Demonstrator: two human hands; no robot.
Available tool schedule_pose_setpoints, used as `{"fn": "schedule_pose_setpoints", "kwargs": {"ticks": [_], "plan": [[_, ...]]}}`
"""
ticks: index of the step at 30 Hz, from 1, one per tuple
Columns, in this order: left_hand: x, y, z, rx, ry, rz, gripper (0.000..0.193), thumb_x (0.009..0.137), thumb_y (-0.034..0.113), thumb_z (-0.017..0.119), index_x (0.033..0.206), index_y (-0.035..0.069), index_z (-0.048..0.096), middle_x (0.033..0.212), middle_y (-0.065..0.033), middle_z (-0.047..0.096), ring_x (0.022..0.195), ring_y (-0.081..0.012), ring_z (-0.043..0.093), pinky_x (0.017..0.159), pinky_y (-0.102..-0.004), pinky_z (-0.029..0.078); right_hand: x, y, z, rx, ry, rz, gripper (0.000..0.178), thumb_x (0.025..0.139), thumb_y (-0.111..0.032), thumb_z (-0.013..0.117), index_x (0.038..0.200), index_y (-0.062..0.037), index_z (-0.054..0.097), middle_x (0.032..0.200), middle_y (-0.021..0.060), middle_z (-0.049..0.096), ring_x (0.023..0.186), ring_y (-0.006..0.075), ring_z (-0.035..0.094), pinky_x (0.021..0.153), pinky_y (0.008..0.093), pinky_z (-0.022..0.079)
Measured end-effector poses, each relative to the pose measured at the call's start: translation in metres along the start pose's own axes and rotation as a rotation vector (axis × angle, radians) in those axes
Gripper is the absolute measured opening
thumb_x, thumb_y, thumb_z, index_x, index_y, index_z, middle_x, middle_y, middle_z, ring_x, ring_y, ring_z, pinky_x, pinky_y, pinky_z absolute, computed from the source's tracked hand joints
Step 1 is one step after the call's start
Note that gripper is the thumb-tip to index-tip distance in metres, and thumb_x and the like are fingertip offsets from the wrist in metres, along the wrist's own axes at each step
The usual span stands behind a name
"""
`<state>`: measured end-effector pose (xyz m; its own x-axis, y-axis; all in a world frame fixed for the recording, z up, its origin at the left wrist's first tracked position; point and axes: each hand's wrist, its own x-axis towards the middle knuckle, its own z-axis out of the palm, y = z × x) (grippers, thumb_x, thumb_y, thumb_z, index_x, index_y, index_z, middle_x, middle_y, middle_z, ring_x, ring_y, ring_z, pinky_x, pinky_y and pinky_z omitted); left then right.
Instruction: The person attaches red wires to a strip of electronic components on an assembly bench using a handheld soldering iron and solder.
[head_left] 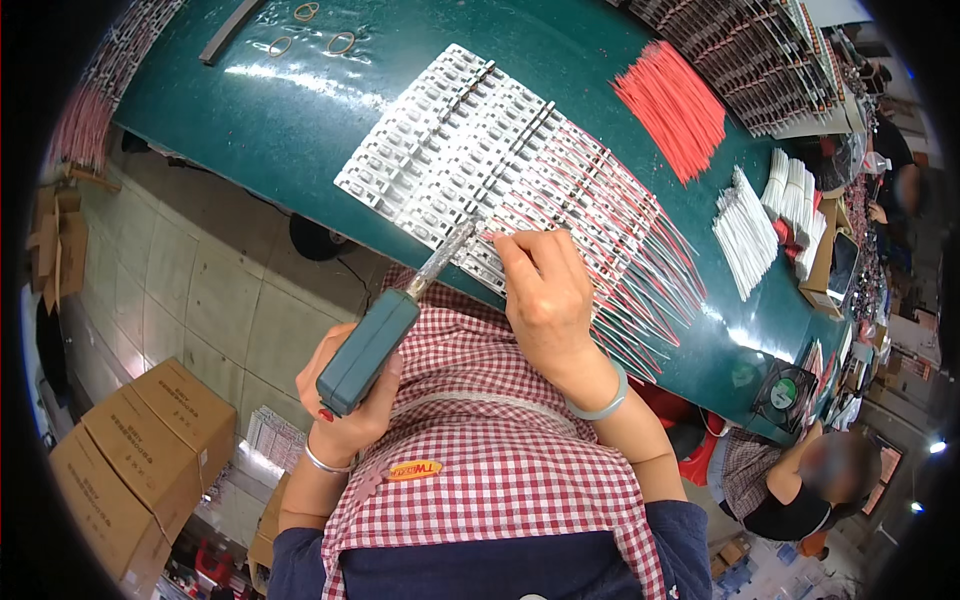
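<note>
Head view: left grip (pixel 375 405) around green tool (pixel 369 352), boards (pixel 440 145) just beyond.

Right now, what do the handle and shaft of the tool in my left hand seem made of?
The green handle looks like matte moulded plastic, judging by its even colour and rounded edges. The shaft looks like metal, silvery and glinting, perhaps foil-wrapped.

- Wide head view, looking down from above the checked apron (pixel 490 490)
- Faces out over the green counter (pixel 250 120), edges bending toward the rim
- Close: left hand (pixel 373 412) and right hand (pixel 548 300) fall near the middle
</note>
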<state>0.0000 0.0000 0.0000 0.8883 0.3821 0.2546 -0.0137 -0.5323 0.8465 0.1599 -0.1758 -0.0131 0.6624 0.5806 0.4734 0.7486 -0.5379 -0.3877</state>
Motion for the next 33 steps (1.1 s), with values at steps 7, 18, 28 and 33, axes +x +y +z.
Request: {"fn": "schedule_pose_setpoints", "kwargs": {"ticks": [7, 18, 28, 33], "plan": [[0.003, 0.003, 0.003, -0.004, -0.02, 0.0, 0.018, 0.076, -0.004, 0.075, 0.092, -0.007, 0.068, 0.089, -0.0164, 0.068, 0.073, -0.0256, 0.068, 0.065, -0.0307, 0.054, -0.001, 0.003, 0.003, -0.03, 0.004, -0.042, 0.025, 0.075, 0.003, 0.067, 0.1, 0.0047, 0.068, 0.091, 0.0107, 0.06, 0.083, 0.0251, 0.057, 0.064, 0.0341, 0.049], [0.003, 0.004, 0.002, 0.026, -0.034, -0.009, 0.016, 0.074, -0.005, 0.075, 0.088, -0.006, 0.068, 0.082, -0.0131, 0.064, 0.066, -0.0242, 0.064, 0.059, -0.0306, 0.051, 0.002, -0.002, 0.003, -0.078, -0.015, -0.044, 0.02, 0.077, 0.001, 0.068, 0.096, 0.0054, 0.068, 0.088, 0.0108, 0.058, 0.081, 0.0249, 0.057, 0.062, 0.0345, 0.048], [-0.01, -0.001, -0.002, 0.01, 0.008, 0.005, 0.02, 0.075, -0.003, 0.077, 0.094, -0.006, 0.07, 0.089, -0.0158, 0.069, 0.074, -0.0276, 0.068, 0.065, -0.0335, 0.054, 0.002, -0.003, 0.002, -0.063, -0.025, -0.019, 0.022, 0.075, 0.005, 0.068, 0.098, 0.0043, 0.068, 0.088, 0.0112, 0.059, 0.08, 0.0266, 0.058, 0.064, 0.0357, 0.05], [-0.013, -0.001, -0.004, -0.01, -0.011, -0.037, 0.023, 0.076, -0.003, 0.077, 0.097, -0.007, 0.07, 0.094, -0.0174, 0.07, 0.079, -0.0295, 0.07, 0.07, -0.0347, 0.056, 0.0, -0.003, 0.003, -0.029, 0.009, 0.007, 0.025, 0.075, 0.008, 0.071, 0.099, 0.002, 0.07, 0.089, 0.0108, 0.061, 0.08, 0.0267, 0.059, 0.066, 0.0369, 0.051]]}}
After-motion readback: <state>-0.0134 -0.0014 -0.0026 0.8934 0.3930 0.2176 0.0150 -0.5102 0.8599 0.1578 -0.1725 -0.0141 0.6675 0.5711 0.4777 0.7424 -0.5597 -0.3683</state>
